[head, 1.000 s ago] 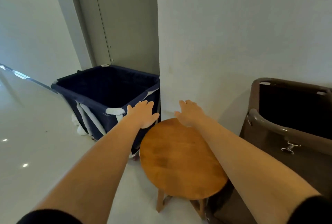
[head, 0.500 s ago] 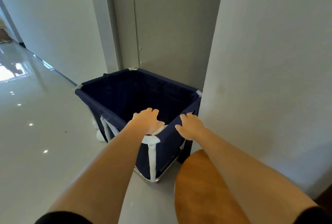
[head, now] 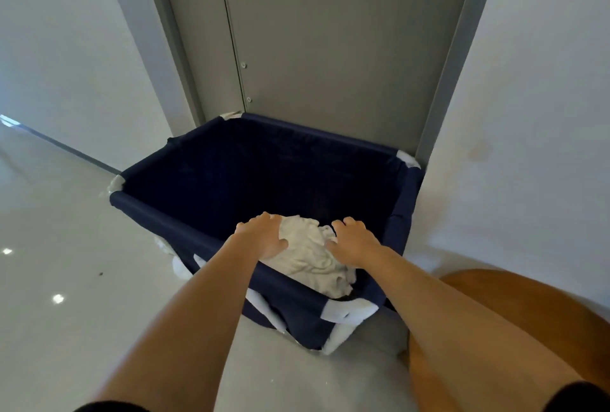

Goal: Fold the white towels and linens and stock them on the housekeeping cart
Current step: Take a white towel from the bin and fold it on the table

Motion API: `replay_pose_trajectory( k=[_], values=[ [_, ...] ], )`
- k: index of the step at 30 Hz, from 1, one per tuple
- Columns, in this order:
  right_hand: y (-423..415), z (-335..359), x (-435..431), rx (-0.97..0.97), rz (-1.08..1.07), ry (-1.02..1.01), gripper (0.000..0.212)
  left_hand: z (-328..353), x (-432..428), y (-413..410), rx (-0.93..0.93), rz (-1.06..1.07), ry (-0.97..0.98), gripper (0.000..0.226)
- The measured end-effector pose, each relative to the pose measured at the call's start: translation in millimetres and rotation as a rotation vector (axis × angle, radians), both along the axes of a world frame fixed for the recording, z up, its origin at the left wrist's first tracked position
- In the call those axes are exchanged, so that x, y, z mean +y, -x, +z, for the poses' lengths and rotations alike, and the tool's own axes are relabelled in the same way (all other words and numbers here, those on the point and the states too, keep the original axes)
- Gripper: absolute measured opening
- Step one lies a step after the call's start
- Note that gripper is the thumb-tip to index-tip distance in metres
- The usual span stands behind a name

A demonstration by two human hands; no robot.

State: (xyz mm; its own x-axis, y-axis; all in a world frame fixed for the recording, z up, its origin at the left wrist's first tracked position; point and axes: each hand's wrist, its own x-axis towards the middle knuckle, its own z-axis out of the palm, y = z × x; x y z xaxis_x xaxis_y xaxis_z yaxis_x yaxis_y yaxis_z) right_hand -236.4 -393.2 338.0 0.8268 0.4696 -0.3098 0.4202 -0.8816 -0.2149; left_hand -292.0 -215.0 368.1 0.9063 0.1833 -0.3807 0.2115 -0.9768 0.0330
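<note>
Since the earlier frame, the view has come closer over the navy laundry bin [head: 185, 225], and both hands have gone from its near rim down inside it. The left hand [head: 264, 241] and the right hand [head: 355, 241] curl their fingers on a white linen bundle [head: 310, 258], one at each side, probably to lift it out whole for folding. The bundle lies in the bin's near corner, at centre frame. It looks crumpled, soft and unfolded.
</note>
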Motion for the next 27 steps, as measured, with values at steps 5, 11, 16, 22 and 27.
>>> replay_pose_trajectory(
  k=[5, 11, 16, 22, 27],
  values=[
    [-58, -36, 40, 0.063, -0.049, -0.003, 0.058, -33, 40, -64, 0.075, -0.031, -0.024, 0.063],
    [-140, -75, 92, 0.165, -0.075, -0.009, 0.057, -65, 81, -155, 0.19, -0.067, 0.016, 0.066],
    [-194, -105, 131, 0.212, -0.08, -0.015, 0.051, -100, 120, -214, 0.261, -0.054, 0.055, 0.067],
    [-221, -163, 163, 0.334, -0.154, -0.01, 0.047, -180, 168, -265, 0.421, -0.143, 0.066, 0.068],
    [-243, -233, 198, 0.42, -0.229, -0.027, 0.049, -273, 199, -318, 0.507, -0.231, 0.074, 0.064]
  ],
)
